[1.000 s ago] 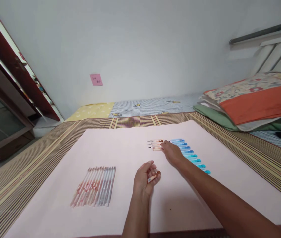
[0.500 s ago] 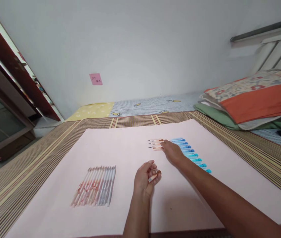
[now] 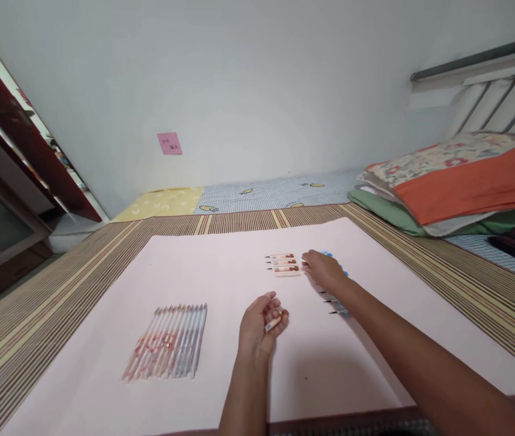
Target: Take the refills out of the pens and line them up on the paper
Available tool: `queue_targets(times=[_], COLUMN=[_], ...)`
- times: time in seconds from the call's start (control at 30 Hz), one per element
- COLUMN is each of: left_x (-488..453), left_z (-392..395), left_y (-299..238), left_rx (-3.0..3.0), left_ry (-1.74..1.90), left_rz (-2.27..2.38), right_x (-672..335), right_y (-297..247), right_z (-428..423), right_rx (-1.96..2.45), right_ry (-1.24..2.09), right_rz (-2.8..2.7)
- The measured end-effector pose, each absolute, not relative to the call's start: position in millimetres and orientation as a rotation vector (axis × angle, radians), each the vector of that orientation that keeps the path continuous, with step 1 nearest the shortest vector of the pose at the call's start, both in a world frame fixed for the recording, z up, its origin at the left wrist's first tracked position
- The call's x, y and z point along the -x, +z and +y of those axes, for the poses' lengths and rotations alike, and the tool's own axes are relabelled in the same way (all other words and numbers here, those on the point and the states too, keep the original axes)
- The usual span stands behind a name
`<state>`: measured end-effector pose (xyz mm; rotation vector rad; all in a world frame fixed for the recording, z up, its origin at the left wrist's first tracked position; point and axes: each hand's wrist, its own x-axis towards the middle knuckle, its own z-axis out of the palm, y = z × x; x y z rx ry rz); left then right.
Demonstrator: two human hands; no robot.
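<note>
My left hand (image 3: 262, 324) rests palm up on the pink sheet, fingers curled round a short peach pencil (image 3: 273, 323) with a brown knob at its end. Its tip is hidden. Farther right, my right hand (image 3: 323, 269) reaches over the blue pencils (image 3: 342, 310), its fingers pinched together. A small pale bit shows at those fingertips; what it belongs to is unclear. Left of that hand lie three peach pencils (image 3: 282, 263) with brown ends and dark tips pointing left. A pale peach strip (image 3: 287, 276) lies just below them.
Several clear-barrelled pens (image 3: 169, 339) lie in a row at the left of the pink sheet (image 3: 203, 260). A striped mat (image 3: 103, 260) surrounds the sheet. Folded bedding (image 3: 457, 181) is piled at the right, and a pink note (image 3: 169, 143) sticks to the wall.
My right hand has moved off the peach pencils to the right, over the blue ones. My left hand keeps its pencil. The view has shifted slightly.
</note>
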<state>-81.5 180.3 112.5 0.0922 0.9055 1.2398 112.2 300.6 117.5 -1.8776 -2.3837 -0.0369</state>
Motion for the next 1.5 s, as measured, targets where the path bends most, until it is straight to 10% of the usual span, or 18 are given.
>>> queue_targets(times=[1.2, 1.5], left_x=[81.6, 85.0], left_z=[181.2, 181.9], left_y=[110.1, 114.2], left_rx=[-0.08, -0.064], left_ry=[1.239, 1.26], left_rz=[0.91, 0.885], right_x=[-87.3, -103.5], right_y=[102.7, 125.7], right_z=[288.1, 287.9], right_rx=[1.818, 1.422], right_ry=[-0.012, 0.52], right_rz=[-2.306, -1.745])
